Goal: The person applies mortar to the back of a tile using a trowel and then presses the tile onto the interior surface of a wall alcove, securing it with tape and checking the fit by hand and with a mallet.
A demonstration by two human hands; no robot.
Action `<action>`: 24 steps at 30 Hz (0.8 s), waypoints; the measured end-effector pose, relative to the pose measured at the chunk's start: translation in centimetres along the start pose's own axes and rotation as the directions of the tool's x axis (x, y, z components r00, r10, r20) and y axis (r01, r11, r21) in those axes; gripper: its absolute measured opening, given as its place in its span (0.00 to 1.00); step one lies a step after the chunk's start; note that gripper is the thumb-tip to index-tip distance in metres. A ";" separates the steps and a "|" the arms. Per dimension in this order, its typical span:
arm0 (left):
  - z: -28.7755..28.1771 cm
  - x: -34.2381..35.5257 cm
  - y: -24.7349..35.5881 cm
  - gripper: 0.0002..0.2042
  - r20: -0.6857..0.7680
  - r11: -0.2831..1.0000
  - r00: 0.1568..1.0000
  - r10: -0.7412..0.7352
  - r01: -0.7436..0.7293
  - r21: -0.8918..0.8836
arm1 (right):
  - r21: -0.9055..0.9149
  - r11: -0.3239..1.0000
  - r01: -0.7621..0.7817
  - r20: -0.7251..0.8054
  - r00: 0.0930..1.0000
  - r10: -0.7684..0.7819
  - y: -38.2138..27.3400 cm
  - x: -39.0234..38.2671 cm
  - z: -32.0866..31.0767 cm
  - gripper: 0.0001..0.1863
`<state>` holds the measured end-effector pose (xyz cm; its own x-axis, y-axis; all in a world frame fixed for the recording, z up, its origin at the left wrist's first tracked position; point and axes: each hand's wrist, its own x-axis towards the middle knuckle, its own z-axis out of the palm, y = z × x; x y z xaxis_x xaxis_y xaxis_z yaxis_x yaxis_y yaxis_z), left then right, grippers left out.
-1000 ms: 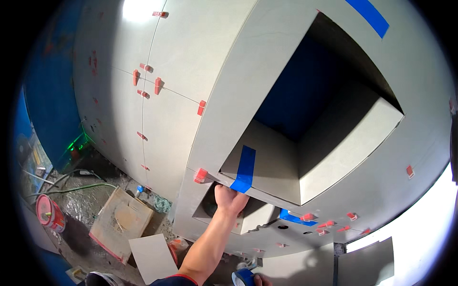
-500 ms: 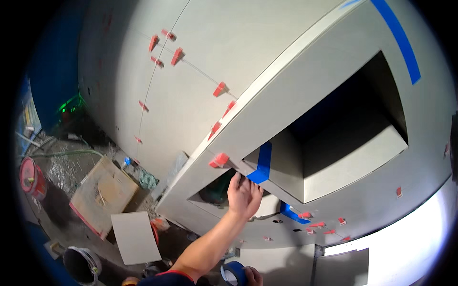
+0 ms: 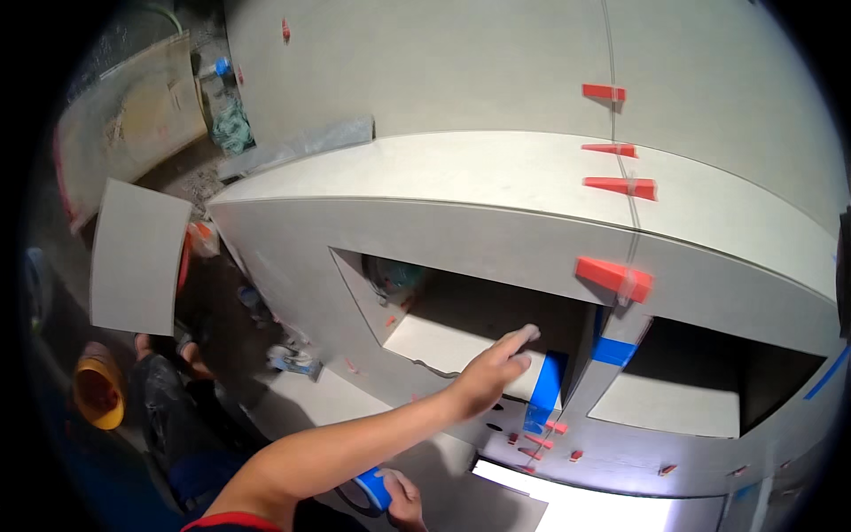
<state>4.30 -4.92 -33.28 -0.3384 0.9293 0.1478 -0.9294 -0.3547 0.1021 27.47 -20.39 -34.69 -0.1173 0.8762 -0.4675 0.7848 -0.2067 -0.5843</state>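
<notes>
My left hand (image 3: 496,368) reaches across from the lower left, thumb and fingers apart with nothing seen in them. It hovers in front of the left opening (image 3: 479,310) of a pale tiled wall box, beside a strip of blue tape (image 3: 546,390) on that opening's lower edge. Another blue tape strip (image 3: 613,351) crosses the divider between the two openings. Low in the picture, my right hand (image 3: 403,498) grips a roll of blue tape (image 3: 372,488). My left forearm passes above it.
Red levelling wedges (image 3: 613,277) line the tile joints, with several smaller ones below the openings. On the left are a loose pale tile (image 3: 137,257), a dusty board (image 3: 133,115) and an orange-yellow bucket (image 3: 97,395). My legs (image 3: 164,417) show beside it. A bright light glares below the box (image 3: 603,514).
The view has turned, so the box now runs more level across it. My left hand has come off the divider's tape and is beside the lower strip. The tape roll stays in my right hand.
</notes>
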 end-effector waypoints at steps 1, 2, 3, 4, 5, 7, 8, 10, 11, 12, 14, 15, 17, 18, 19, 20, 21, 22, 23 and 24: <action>-1.6 -0.5 -0.3 0.28 0.088 0.948 0.979 0.186 -0.202 0.246 | -0.083 0.997 0.012 0.078 0.997 -0.005 0.7 1.2 -0.6 0.10; -1.9 -0.5 0.3 0.28 0.225 0.804 0.919 0.324 -0.392 0.446 | -0.156 0.987 0.025 0.131 0.991 -0.005 1.8 2.3 -1.4 0.11; -1.3 -1.1 1.1 0.31 0.145 0.916 0.971 0.188 -0.227 0.331 | -0.104 0.994 0.032 0.112 0.994 -0.020 3.0 2.9 -1.6 0.11; -1.5 -1.2 1.4 0.32 0.174 0.895 0.962 0.210 -0.261 0.362 | -0.148 0.982 0.116 0.146 0.985 -0.094 3.7 4.1 -1.9 0.11; -1.1 -0.9 1.2 0.33 0.220 0.877 0.950 0.220 -0.291 0.382 | -0.184 0.963 0.199 0.166 0.971 -0.169 4.3 4.9 -2.4 0.11; 0.8 -0.7 1.1 0.37 0.275 0.893 0.940 0.201 -0.292 0.344 | -0.230 0.931 0.285 0.181 0.952 -0.247 5.1 6.2 -3.2 0.11; 1.6 -0.8 1.4 0.39 0.303 0.891 0.924 0.232 -0.327 0.314 | -0.237 0.936 0.260 0.177 0.959 -0.221 5.7 6.5 -3.4 0.11; 3.4 0.4 -0.1 0.40 0.254 0.689 0.860 0.442 -0.507 0.518 | -0.250 0.946 0.206 0.184 0.969 -0.163 7.2 7.2 -4.0 0.11; 3.6 0.9 0.0 0.39 0.263 0.714 0.878 0.399 -0.478 0.512 | -0.260 0.947 0.187 0.186 0.972 -0.141 8.0 7.5 -4.4 0.11; 3.7 1.6 0.3 0.37 0.270 0.736 0.895 0.355 -0.446 0.509 | -0.271 0.946 0.176 0.191 0.973 -0.126 8.7 7.8 -4.8 0.11; 3.4 3.5 1.5 0.27 0.305 0.745 0.926 0.224 -0.365 0.559 | -0.284 0.946 0.156 0.186 0.977 -0.105 10.3 8.4 -5.8 0.11; 3.2 4.5 1.8 0.24 0.329 0.723 0.927 0.180 -0.352 0.594 | -0.304 0.939 0.163 0.185 0.977 -0.110 11.0 8.7 -6.3 0.11; 2.8 6.1 2.3 0.14 0.342 0.707 0.935 0.093 -0.304 0.638 | -0.324 0.933 0.156 0.197 0.976 -0.094 12.6 9.0 -6.6 0.11; 2.6 6.8 3.0 0.13 0.341 0.708 0.940 0.013 -0.249 0.661 | -0.332 0.933 0.141 0.196 0.977 -0.078 13.3 9.3 -6.7 0.11; 2.2 7.3 3.7 0.13 0.331 0.705 0.941 -0.067 -0.190 0.683 | -0.251 0.965 0.080 0.198 0.980 -0.030 13.7 9.3 -6.3 0.11; 2.2 7.9 4.1 0.14 0.328 0.701 0.933 -0.152 -0.132 0.701 | -0.166 0.986 0.014 0.193 0.981 0.018 13.8 9.3 -6.2 0.10; 1.6 8.0 4.2 0.14 0.311 0.683 0.938 -0.152 -0.128 0.719 | -0.311 0.947 0.085 0.287 0.958 0.009 8.6 8.7 -4.7 0.10; 1.8 7.8 4.5 0.14 0.308 0.714 0.942 -0.135 -0.123 0.689 | -0.237 0.971 0.039 0.244 0.970 0.021 9.5 8.8 -4.8 0.10; 2.0 7.3 4.1 0.17 0.334 0.733 0.942 -0.029 -0.207 0.648 | -0.224 0.974 0.029 0.240 0.970 0.026 10.1 8.8 -5.0 0.10; 2.2 6.2 3.2 0.20 0.354 0.742 0.932 0.077 -0.291 0.605 | -0.224 0.974 0.031 0.240 0.970 0.024 10.6 8.7 -5.4 0.10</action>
<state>-0.41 -0.48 -29.83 -0.3349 0.8024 0.4939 -0.5016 -0.5955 0.6274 38.01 -12.61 -41.38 -0.2408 0.7407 -0.6272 0.8970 -0.0769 -0.4353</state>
